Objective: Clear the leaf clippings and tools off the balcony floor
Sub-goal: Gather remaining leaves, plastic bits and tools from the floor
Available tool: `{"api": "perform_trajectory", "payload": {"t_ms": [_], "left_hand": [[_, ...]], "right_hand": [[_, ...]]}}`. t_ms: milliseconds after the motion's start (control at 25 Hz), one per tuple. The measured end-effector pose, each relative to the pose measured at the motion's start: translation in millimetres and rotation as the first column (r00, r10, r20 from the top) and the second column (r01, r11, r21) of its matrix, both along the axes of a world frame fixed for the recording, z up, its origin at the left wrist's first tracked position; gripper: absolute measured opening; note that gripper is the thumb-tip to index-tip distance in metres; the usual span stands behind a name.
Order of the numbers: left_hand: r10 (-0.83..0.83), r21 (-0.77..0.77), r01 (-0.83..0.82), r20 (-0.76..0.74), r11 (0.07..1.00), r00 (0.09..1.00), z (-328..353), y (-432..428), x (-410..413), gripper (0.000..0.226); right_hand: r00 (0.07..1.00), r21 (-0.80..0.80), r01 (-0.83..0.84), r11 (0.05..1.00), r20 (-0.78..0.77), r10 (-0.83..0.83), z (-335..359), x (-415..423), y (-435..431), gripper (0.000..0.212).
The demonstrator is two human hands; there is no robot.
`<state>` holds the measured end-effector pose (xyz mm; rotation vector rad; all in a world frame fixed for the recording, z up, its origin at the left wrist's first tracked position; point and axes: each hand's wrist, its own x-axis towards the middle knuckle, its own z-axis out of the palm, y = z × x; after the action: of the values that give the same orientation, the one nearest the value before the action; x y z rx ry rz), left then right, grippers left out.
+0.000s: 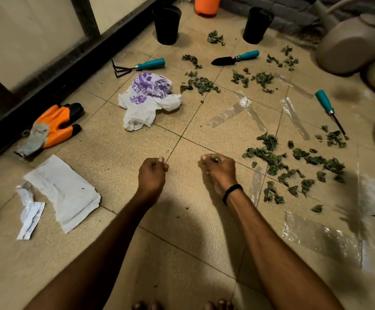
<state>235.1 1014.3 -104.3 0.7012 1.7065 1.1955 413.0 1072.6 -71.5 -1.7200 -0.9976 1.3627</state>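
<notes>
Nearest, the left hand [151, 170] is a fist, its fingers curled with nothing showing in them. Beside it, the right hand [219, 168] has its fingers clamped on a few leaf clippings [215, 159]. More lie scattered toward the floor's [182, 121] right edge. Bare tile lies ahead of both fists. Farther off lie a white bag [147, 100] with unreadable purple print, a rake [137, 66] and a trowel [235, 58].

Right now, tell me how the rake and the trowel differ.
The rake ends in thin, bent black prongs; the trowel ends in a solid black scoop. The rake lies further left, by the printed bag; the trowel lies among clippings, near the right pot. Shared: teal handles, heads pointing left, both flat on the floor.
</notes>
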Motion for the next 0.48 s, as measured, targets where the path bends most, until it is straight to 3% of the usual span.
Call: {"api": "perform_trajectory", "payload": {"t_ms": [80, 160, 320, 480], "left_hand": [[0.065, -0.024, -0.061, 0.381, 0.998, 0.922, 5.9, 4.7, -10.8, 0.022], [0.090, -0.051, -0.075, 0.564, 0.996, 0.821, 14.9, 7.9, -14.0, 0.013], [0.118, -0.097, -0.072, 0.658, 0.993, 0.743, 19.1, 10.2, 0.5, 0.016], [0.091, -0.098, -0.027, 0.749, 0.995, 0.656, 18.3, 9.6, 12.9, 0.026]], "right_hand": [[0.994, -0.026, 0.086, 0.996, -0.068, -0.088, 3.0, 17.7, 3.0, 0.010], [0.993, -0.031, 0.119, 0.992, 0.017, -0.119, 1.9, 37.6, 4.7, 0.011], [0.910, 0.031, -0.059, 0.998, 0.414, 0.041, -7.6, 58.2, -2.6, 0.011], [0.839, 0.093, -0.191, 0.977, 0.531, 0.113, -16.1, 47.4, -20.4, 0.008]]}}
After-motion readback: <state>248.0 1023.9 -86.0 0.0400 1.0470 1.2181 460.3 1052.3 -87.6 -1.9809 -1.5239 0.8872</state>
